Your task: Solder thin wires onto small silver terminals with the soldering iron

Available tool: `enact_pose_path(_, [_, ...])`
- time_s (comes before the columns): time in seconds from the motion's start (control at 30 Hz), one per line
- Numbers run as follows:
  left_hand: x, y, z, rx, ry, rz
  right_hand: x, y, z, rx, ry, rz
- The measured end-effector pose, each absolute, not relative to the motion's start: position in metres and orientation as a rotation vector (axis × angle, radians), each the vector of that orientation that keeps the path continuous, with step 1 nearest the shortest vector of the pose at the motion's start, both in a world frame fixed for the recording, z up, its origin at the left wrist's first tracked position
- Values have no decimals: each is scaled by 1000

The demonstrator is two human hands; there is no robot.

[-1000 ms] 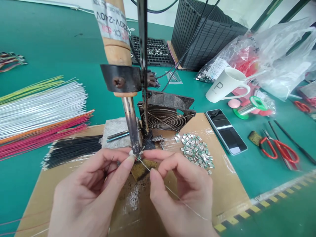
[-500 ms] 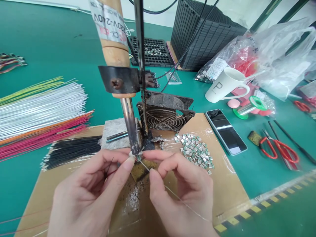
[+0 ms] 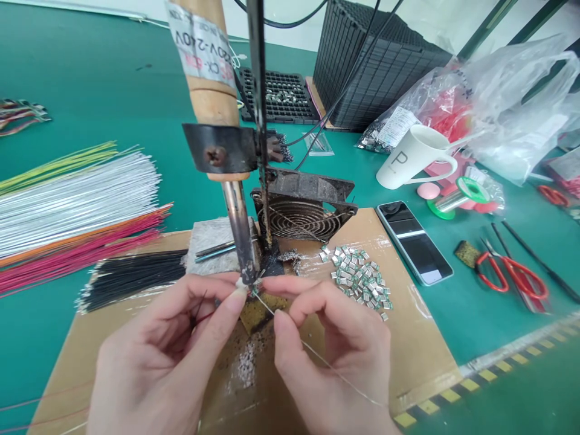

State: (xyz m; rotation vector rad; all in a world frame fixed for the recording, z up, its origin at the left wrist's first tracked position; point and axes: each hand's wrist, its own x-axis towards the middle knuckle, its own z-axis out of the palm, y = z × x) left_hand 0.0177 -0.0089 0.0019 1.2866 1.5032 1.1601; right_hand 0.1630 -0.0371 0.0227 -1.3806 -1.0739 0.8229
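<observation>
Here we go, both hands pinching, fingertips almost meeting right under the soldering iron (image 3: pixel 238 223)! The right hand (image 3: pixel 338 356) is clamped on a thin silver wire (image 3: pixel 327 364), the left hand (image 3: pixel 149 356) on a small pale piece, hard to make out, over the cardboard sheet (image 3: pixel 410 338), just left of the metal clips (image 3: pixel 357 283).

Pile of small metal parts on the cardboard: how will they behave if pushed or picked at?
The small metal parts are probably light: they lie loose in a shallow heap on the cardboard sheet, so a push would likely scatter them. Their small, flat shapes probably make them fiddly to pinch singly.
</observation>
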Motion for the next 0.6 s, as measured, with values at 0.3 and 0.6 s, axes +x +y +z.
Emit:
enact_pose_path(0.3, [18,-9,4,1312,1527,1173,164,-36,23,-1344,-1086,818])
enact_pose_path(0.6, [17,-12,0,1286,1518,1142,164,-37,24,-1381,-1097,842])
